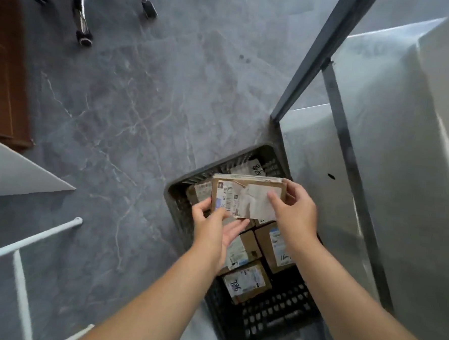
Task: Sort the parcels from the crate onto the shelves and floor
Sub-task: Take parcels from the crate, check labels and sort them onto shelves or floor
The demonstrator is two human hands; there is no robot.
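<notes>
White rack (22, 239) near left, chair base (82, 27) far left on grey floor (143, 99). Left hand (215, 221) pinches flat parcel (243, 194) at its near-left corner: thumb on top, fingers loosely spread underneath. Parcel held just above the black crate (174, 193), label up. Right hand (294, 213) grips its right edge, fingers curled. Taped boxes (245, 281) sit in the crate. Grey metal shelf unit (350, 164) touching crate's right side.

Beneath me: grey marble-patterned floor (132, 106) with pale veins. Upper left of my view: chrome chair base (80, 16) on black castors (84, 40), beside a brown wooden cabinet (3, 77). To my left, white rail (30, 240); to my right, grey metal shelf frame (318, 52).
</notes>
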